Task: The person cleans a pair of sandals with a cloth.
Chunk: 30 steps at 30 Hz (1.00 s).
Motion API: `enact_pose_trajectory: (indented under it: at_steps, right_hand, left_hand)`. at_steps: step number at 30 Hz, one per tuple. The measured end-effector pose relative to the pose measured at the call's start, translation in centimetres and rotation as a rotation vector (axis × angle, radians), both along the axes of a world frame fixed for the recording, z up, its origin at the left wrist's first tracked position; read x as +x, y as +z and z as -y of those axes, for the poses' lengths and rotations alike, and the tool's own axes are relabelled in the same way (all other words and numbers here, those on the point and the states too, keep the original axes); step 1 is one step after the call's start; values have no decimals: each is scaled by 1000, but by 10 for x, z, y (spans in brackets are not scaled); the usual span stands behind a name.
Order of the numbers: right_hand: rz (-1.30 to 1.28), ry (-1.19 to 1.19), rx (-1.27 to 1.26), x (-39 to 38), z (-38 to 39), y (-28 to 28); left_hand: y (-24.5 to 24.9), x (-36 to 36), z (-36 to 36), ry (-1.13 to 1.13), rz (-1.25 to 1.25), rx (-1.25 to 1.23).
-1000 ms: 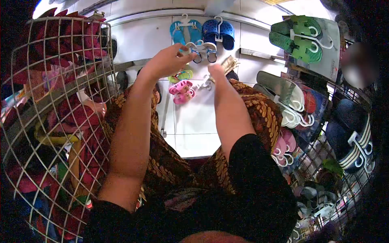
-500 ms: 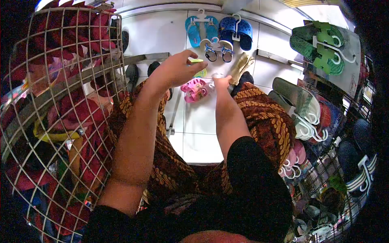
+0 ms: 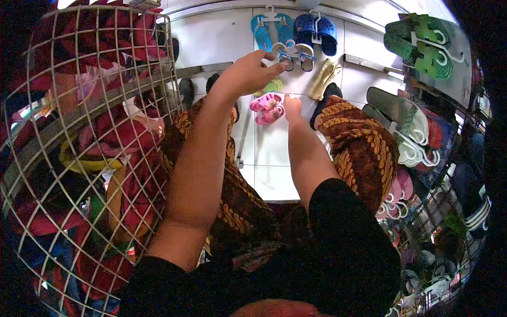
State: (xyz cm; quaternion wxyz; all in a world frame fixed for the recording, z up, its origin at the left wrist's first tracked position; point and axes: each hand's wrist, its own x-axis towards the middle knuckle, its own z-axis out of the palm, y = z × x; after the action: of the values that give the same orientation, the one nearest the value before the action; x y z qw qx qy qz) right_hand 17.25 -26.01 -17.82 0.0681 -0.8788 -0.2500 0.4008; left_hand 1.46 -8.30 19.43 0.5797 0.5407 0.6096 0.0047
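My left hand (image 3: 256, 74) hovers over the floor with thumb and fingers apart and nothing visible between them. Its fingertips are nearest to a small pair of white and blue sandals (image 3: 304, 56), partly covering one of them. Beneath that hand lie yellow-green sandals (image 3: 273, 86), partly hidden. My right hand (image 3: 292, 106) is closed beside a pair of pink clogs (image 3: 268, 109) with small ornaments on top. What its fingers hold, if anything, is too small to make out.
Turquoise flip-flops (image 3: 272, 31) and blue clogs (image 3: 316, 33) on hangers lie farther back, a gold-coloured bundle (image 3: 324, 79) to the right. A wire basket (image 3: 95, 95) full of items stands left. Green sandals (image 3: 433, 53) and several hangers (image 3: 417, 142) crowd the right side.
The view has shifted slightly. My left hand has moved up and away from the yellow-green sandal that was by its fingers. The white piece by my right hand no longer shows.
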Motion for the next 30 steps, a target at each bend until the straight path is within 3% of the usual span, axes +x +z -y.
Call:
enact_pose_trajectory:
  at_steps: [2, 3, 6, 9, 14, 18, 19, 22, 23, 26, 29, 30]
  right_hand:
    - [72, -37, 42, -22, 8, 21]
    - [-87, -86, 62, -32, 7, 53]
    - [79, 159, 61, -64, 21, 64]
    - [76, 229, -21, -81, 20, 95]
    - [-16, 421, -82, -48, 38, 55]
    - [47, 500, -210, -16, 54, 76]
    - [218, 469, -166, -20, 53, 97]
    - [240, 483, 0, -17, 44, 99]
    - [249, 510, 97, -17, 51, 60]
    - [194, 394, 252, -32, 20, 55]
    - [278, 512, 507, -47, -18, 35]
    - [263, 534, 385, -50, -22, 38]
  left_hand:
    - [11, 0, -1, -29, 3, -31]
    - [11, -1, -1, -36, 5, -25]
    - [7, 0, 5, -10, -1, -10]
    - [3, -2, 9, -13, 6, 12]
    - [6, -4, 12, 2, 42, -12]
    - [6, -4, 12, 17, 30, -14]
    - [6, -4, 11, 14, 17, -17]
    - [-2, -5, 10, -26, -25, 38]
    - [-1, -5, 11, -28, -43, 39]
    - [1, -4, 11, -27, -78, 31]
    - [3, -4, 17, -15, -76, -16]
    - [7, -4, 17, -16, -84, -32]
